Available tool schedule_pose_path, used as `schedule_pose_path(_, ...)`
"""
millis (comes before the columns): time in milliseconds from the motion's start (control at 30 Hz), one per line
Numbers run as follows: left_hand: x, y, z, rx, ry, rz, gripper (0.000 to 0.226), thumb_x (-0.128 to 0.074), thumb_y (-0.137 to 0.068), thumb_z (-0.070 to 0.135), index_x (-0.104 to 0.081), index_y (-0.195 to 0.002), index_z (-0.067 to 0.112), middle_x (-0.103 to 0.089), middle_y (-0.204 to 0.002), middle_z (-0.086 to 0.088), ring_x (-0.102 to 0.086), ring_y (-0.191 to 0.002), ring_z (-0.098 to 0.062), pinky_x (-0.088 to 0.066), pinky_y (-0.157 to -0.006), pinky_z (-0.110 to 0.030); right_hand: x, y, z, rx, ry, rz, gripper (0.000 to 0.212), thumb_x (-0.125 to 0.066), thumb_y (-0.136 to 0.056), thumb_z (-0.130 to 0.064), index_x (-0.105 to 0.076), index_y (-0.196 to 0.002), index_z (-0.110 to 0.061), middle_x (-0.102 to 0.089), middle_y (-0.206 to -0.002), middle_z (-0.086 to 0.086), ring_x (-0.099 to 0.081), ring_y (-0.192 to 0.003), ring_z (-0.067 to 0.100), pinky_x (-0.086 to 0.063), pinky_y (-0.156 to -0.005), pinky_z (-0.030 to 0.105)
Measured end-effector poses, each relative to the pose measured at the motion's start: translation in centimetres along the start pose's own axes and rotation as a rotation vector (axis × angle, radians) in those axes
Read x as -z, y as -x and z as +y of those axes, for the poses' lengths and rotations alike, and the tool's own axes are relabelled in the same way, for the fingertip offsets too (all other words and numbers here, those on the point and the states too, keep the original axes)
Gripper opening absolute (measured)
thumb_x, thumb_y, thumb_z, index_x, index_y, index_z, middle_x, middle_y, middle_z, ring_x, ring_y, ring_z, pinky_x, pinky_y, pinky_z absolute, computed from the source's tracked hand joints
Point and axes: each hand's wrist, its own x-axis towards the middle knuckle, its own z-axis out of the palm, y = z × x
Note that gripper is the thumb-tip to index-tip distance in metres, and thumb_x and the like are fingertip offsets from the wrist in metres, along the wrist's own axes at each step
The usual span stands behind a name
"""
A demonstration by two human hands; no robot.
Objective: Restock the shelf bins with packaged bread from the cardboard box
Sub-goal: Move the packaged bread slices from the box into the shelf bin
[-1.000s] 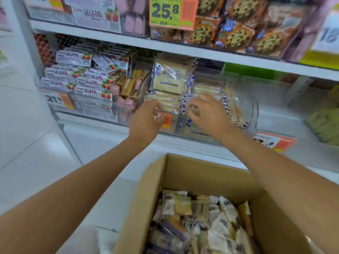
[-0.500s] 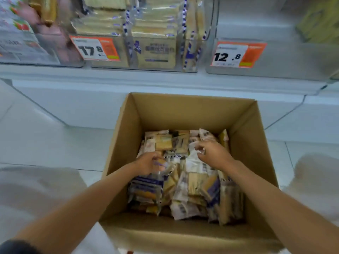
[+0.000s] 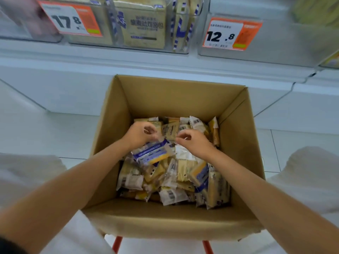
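An open cardboard box [image 3: 174,99] stands in front of me, holding several packets of bread in clear, yellow and blue wrappers. My left hand [image 3: 139,136] grips a blue-labelled bread packet [image 3: 152,154] and holds it slightly above the pile. My right hand [image 3: 196,143] has its fingers curled, and thumb and forefinger pinch at the clear right end of that packet. Above the box, clear shelf bins [image 3: 145,24] hold upright bread packets with blue stripes.
Orange price tags reading 17.8 [image 3: 71,19] and 12.8 [image 3: 231,34] hang on the bin fronts. The bin [image 3: 286,46] behind the 12.8 tag looks bare inside. The box rests on something with red legs [image 3: 117,242]. My white-trousered knees flank it.
One second ago both hands were up at the shelf bin among the bread packets. They then dropped into the box, and my left hand has now lifted a blue-labelled packet.
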Motion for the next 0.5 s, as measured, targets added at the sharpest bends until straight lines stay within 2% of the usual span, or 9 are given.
schedule_pose_path(67,0.7,0.8,2.6,-0.096,0.057,0.157,0.013,-0.081,-0.079,0.014,-0.071,-0.087,0.019,-0.068,-0.087,0.002,-0.063,-0.080,-0.008,-0.050,-0.073,-0.018,0.0,0.1,-1.5,-0.282,-0.413,-0.014,0.047,-0.057,-0.093,-0.053,-0.058,-0.121,-0.015,-0.057,-0.123,0.002,-0.060,-0.107,0.021,-0.057,-0.085,0.040)
schedule_pose_path(100,0.7,1.5,3.8,-0.145,0.048,0.174,0.013,-0.081,-0.078,0.015,-0.071,-0.085,0.020,-0.067,-0.087,0.004,-0.063,-0.081,-0.008,-0.050,-0.075,-0.019,0.1,0.2,-2.2,-0.417,-0.663,-0.046,0.059,-0.059,-0.090,-0.055,-0.051,-0.132,-0.015,-0.049,-0.132,0.004,-0.056,-0.115,0.029,-0.058,-0.081,0.041)
schedule_pose_path(167,0.4,3.0,5.7,-0.201,0.032,0.107,0.015,-0.083,-0.076,0.016,-0.071,-0.082,0.021,-0.064,-0.086,0.006,-0.062,-0.083,-0.008,-0.050,-0.075,-0.019,0.5,0.2,-2.7,-0.496,-1.037,-0.046,0.053,-0.065,-0.092,-0.037,-0.046,-0.135,-0.012,-0.040,-0.136,0.006,-0.052,-0.120,0.037,-0.058,-0.077,0.042)
schedule_pose_path(233,0.3,4.0,6.6,-0.163,0.118,-0.042,0.021,-0.085,-0.073,0.011,-0.070,-0.084,0.021,-0.068,-0.091,0.006,-0.066,-0.088,-0.008,-0.053,-0.078,-0.020,0.9,0.0,-2.8,-0.453,-1.053,0.034,0.037,-0.063,-0.092,-0.004,-0.050,-0.126,-0.006,-0.050,-0.133,0.017,-0.060,-0.104,0.032,-0.058,-0.073,0.038)
schedule_pose_path(267,0.6,4.2,6.8,-0.104,0.197,-0.087,0.024,-0.084,-0.073,0.008,-0.070,-0.088,0.020,-0.070,-0.098,0.004,-0.068,-0.093,-0.006,-0.054,-0.079,-0.019,1.2,-0.2,-2.4,-0.425,-0.956,0.076,0.048,-0.062,-0.088,0.005,-0.046,-0.131,-0.010,-0.051,-0.130,0.018,-0.061,-0.099,0.030,-0.057,-0.071,0.037)
schedule_pose_path(333,1.5,4.1,6.4,0.024,0.342,-0.012,0.029,-0.079,-0.078,0.006,-0.069,-0.102,0.018,-0.068,-0.115,0.002,-0.064,-0.106,-0.005,-0.052,-0.083,-0.017,1.9,-0.6,-1.6,-0.359,-0.787,0.124,0.079,-0.064,-0.083,0.010,-0.033,-0.147,-0.023,-0.047,-0.130,0.011,-0.059,-0.105,0.030,-0.056,-0.081,0.040)
schedule_pose_path(400,2.5,3.6,5.6,0.164,0.342,0.138,0.039,-0.074,-0.086,0.016,-0.061,-0.123,0.019,-0.060,-0.129,0.001,-0.056,-0.120,-0.011,-0.046,-0.096,-0.024,2.7,-0.5,-1.3,-0.265,-0.771,0.069,0.087,-0.065,-0.080,0.012,-0.034,-0.147,-0.032,-0.044,-0.139,0.010,-0.057,-0.115,0.032,-0.052,-0.095,0.044)
schedule_pose_path(433,2.8,3.4,5.0,0.251,0.350,0.138,0.051,-0.072,-0.088,0.025,-0.053,-0.134,0.018,-0.056,-0.135,0.000,-0.052,-0.125,-0.016,-0.044,-0.102,-0.031,3.0,-0.6,-1.1,-0.216,-0.798,0.017,0.087,-0.066,-0.078,0.013,-0.037,-0.146,-0.034,-0.043,-0.144,0.013,-0.056,-0.119,0.032,-0.048,-0.101,0.047)
schedule_pose_path(500,3.1,3.2,4.1,0.427,0.539,-0.049,0.062,-0.069,-0.089,0.037,-0.046,-0.142,0.013,-0.058,-0.136,-0.004,-0.055,-0.124,-0.021,-0.047,-0.099,-0.038,3.2,-0.8,-1.0,-0.140,-0.836,-0.075,0.088,-0.066,-0.075,0.015,-0.041,-0.144,-0.034,-0.040,-0.148,0.018,-0.052,-0.127,0.032,-0.042,-0.108,0.051)
